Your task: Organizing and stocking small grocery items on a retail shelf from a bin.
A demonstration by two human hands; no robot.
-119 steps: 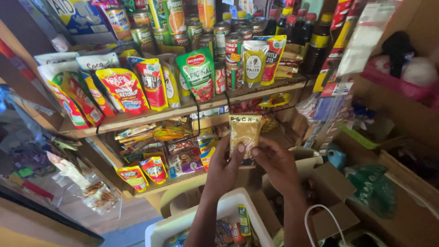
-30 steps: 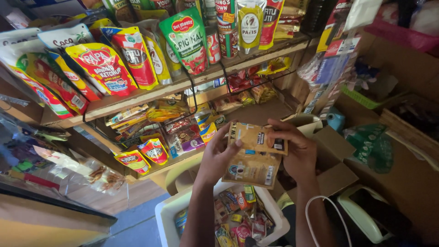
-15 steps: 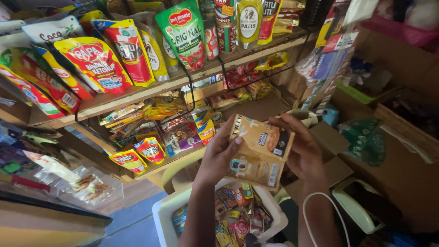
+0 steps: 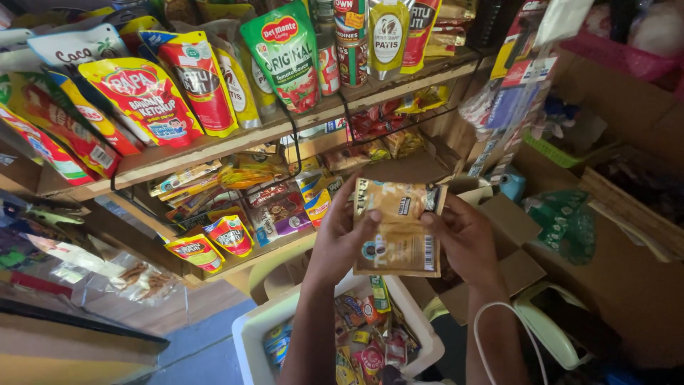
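Tan foil sachets [image 4: 397, 228], a joined strip of them, sit pinched between both my hands at chest height, just above the tub. L hand [image 4: 340, 239] grips the strip's left edge w/ thumb on the front, fingers behind; R hand [image 4: 463, 239] does the same on the right edge, thumb near the top corner. Both grips closed narrow on the strip, none of it resting on anything.

Progress, as I judge it: strip is lifted out and held flat facing me, not yet placed on any shelf, so the putting-away part is left.

White plastic tub [image 4: 246, 331] right below my wrists: holds a loose jumble of small coloured sachets, red, yellow, green, approx. half full. Open cardboard box [image 4: 524, 267] beside my R forearm, contents hidden.

Further off, lower wooden shelf [image 4: 242, 260] carries small red-yellow pouches [image 4: 214, 242] and mixed packets. Upper shelf [image 4: 214, 146] beyond it: tall stand-up sauce pouches, red ketchup pouch [image 4: 146, 100] and green tomato-sauce pouch [image 4: 285, 53], plus cans [image 4: 349, 36] behind.
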